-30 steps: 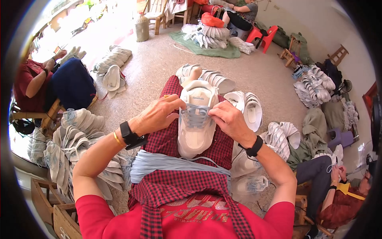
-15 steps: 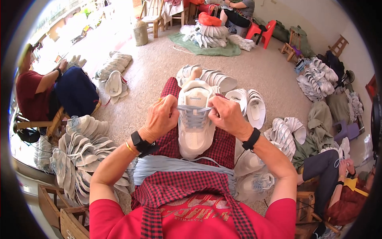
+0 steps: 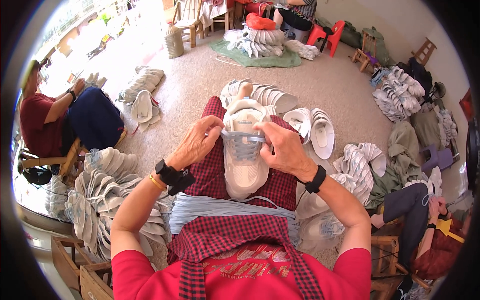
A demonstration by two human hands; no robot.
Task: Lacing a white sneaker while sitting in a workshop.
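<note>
A white sneaker (image 3: 246,172) rests upright on my lap between my knees, its toe toward me. Pale blue-grey shoelace (image 3: 244,150) crosses its tongue in several rows. My left hand (image 3: 197,141) is at the shoe's left side, thumb and forefinger pinched on the lace where it leaves the top row. On the other side, my right hand (image 3: 284,150) grips the lace close to the upper eyelets, its fingertips partly hidden. Nearer my body, a thick bundle of blue-grey laces (image 3: 227,214) lies across my checked apron (image 3: 220,237).
Stacked shoe uppers (image 3: 102,202) lie at my left, with more sneakers (image 3: 322,225) at my right. Another row of uppers (image 3: 270,97) sits beyond my knees. People work at left, right and far back. A red chair (image 3: 327,37) stands at the back.
My left hand has loosened from a tight fist to a pinch and moved slightly left. My right fingers have shifted in over the upper eyelets. The shoe stays in place.
</note>
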